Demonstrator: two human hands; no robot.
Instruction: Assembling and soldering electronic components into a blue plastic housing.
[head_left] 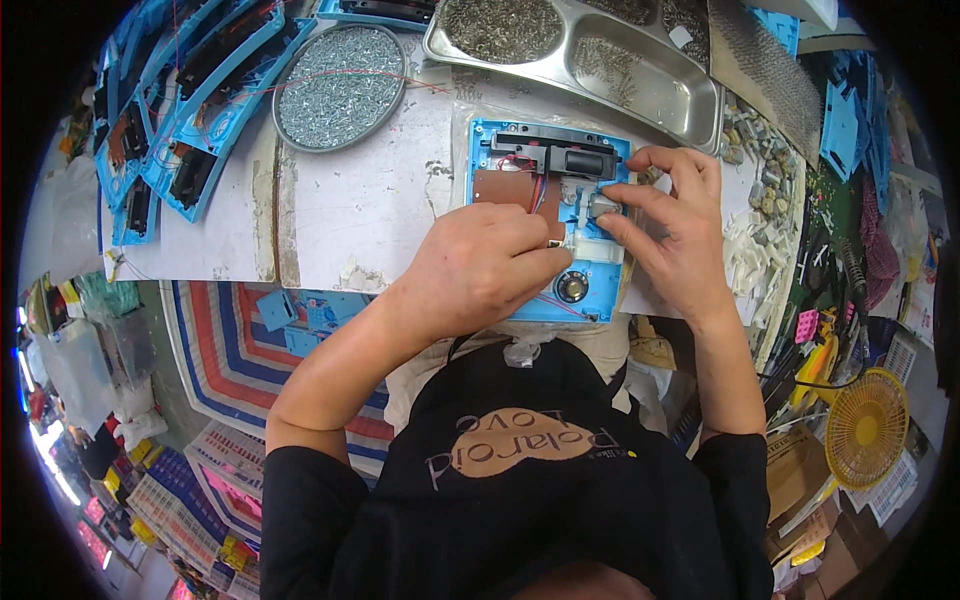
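Observation:
On the white tabletop before me lies an open blue plastic housing [597,302], its inside facing up. It holds a brown circuit board [492,188], a black part [585,162] along the far edge, thin wires, and a round speaker-like piece [572,287] at the near right. My left hand [478,262] is closed over the middle of the housing. What its fingers hold is hidden. My right hand [682,225] pinches a small grey block [604,205] at the housing's right side, between thumb and fingers. Just below that block sits a white plastic piece [598,250].
A round grey tray [325,151] of screws stands at the far left, beside stacked blue housings [200,185] with wires. A metal compartment tray [655,108] with small fasteners lies behind. Grey blocks [768,190] and white plastic parts [745,245] are piled right. A yellow fan [867,430] stands lower right.

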